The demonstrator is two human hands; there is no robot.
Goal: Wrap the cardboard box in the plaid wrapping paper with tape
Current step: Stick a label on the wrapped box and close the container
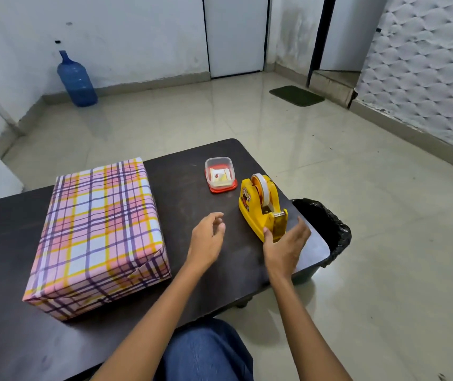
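Observation:
The box (98, 235) lies on the left half of the dark table (5, 243), fully covered in pink, yellow and purple plaid paper, with a folded flap at its near right end. A yellow tape dispenser (261, 204) with a white roll stands near the table's right edge. My right hand (285, 246) is at the dispenser's near end, thumb touching its base by the cutter, fingers spread and relaxed. My left hand (207, 237) hovers over the table between the box and the dispenser, fingers loosely curled, holding nothing.
A small clear container on a red lid (220, 174) sits behind the dispenser. A bin with a black liner (327, 226) stands on the floor against the table's right edge. A blue water jug (76, 81) and a green mat (296, 95) are far off on the floor.

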